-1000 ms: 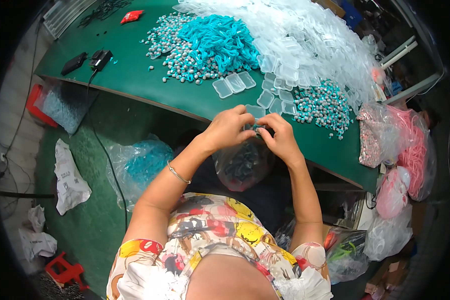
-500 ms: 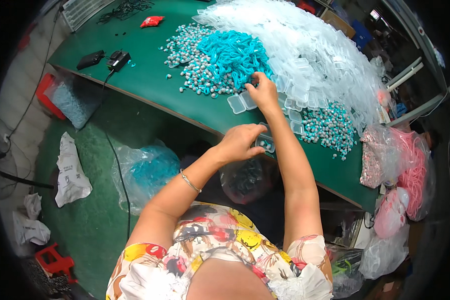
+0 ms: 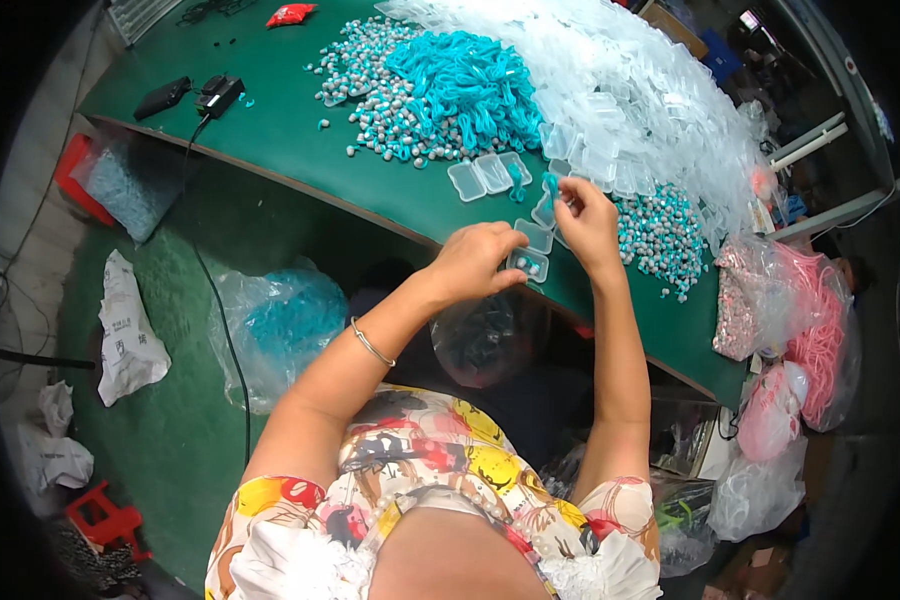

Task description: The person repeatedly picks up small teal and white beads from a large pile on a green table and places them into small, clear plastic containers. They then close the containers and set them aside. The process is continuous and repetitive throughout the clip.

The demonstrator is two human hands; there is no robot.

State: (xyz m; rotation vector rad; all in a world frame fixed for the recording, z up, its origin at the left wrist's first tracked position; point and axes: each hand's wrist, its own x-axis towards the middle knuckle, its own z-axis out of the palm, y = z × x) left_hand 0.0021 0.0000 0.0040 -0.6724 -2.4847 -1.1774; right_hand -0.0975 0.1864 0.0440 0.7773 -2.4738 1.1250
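Note:
My left hand (image 3: 476,262) closes its thumb and fingers on the left side of a small clear plastic case (image 3: 533,236) at the table's front edge. The case's lid is raised, and a few grey-and-teal beads (image 3: 528,266) lie inside it. My right hand (image 3: 588,222) pinches a small bundle of teal cord (image 3: 551,186) between thumb and fingers, just above and right of that case. Another teal cord piece (image 3: 516,184) hangs over an open clear case (image 3: 492,173) near the cord pile.
A heap of teal cords (image 3: 465,85) sits beside grey-and-teal beads (image 3: 375,110) on the green table (image 3: 270,130). Clear cases (image 3: 630,90) are piled behind my right hand, with more beads (image 3: 660,240) to the right. Bagged pink cords (image 3: 815,320) hang at the right edge.
My right hand has come away from the teal cord heap, moving right and nearer with a cord bundle. A cord piece now shows by the open case. My left hand keeps hold of its case.

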